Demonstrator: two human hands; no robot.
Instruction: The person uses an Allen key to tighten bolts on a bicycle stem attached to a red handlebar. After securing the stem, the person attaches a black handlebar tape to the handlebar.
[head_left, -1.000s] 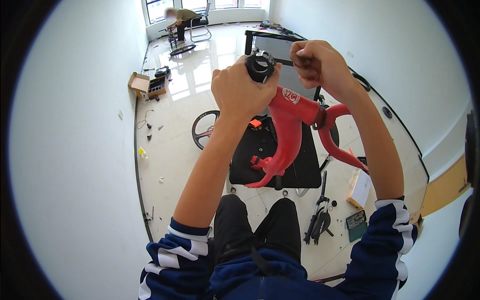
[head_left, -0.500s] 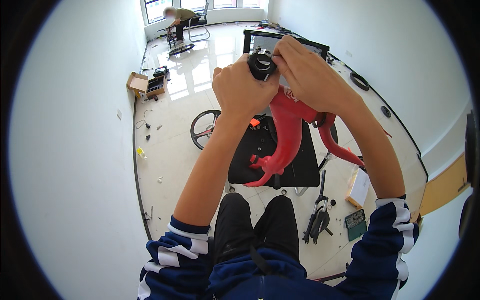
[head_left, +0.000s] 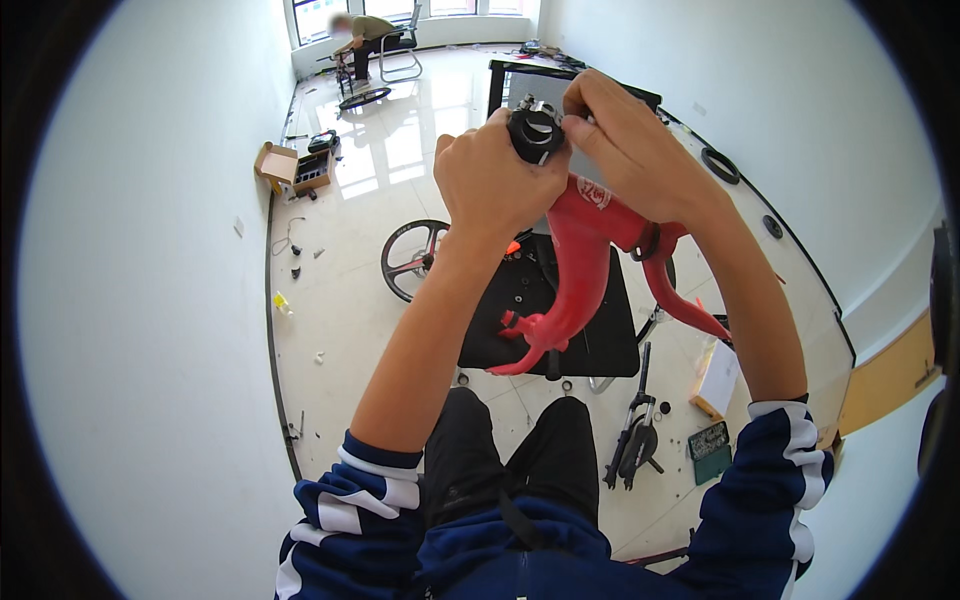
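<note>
A red bicycle frame (head_left: 580,270) hangs in front of me, above a black chair seat (head_left: 490,335). At its upper end sits a black round fitting (head_left: 535,132) with a silver metal piece on it. My left hand (head_left: 495,172) is wrapped around the fitting and the frame's end, thumb side up. Close against the fitting's right side, my right hand (head_left: 630,150) has its fingers curled and pinched together. What lies between those fingertips is hidden.
A black fork (head_left: 634,430), a green tool case (head_left: 711,452) and a white box (head_left: 716,378) lie on the floor at right. A spoked wheel (head_left: 408,258) is left of the chair. An open carton (head_left: 300,170) stands by the left wall; another person (head_left: 365,38) bends over a bicycle far back.
Both hands and the frame's upper end have shifted slightly right. The black fitting has tilted a little, showing more of its silver piece. My right fingertips have moved slightly at its edge.
</note>
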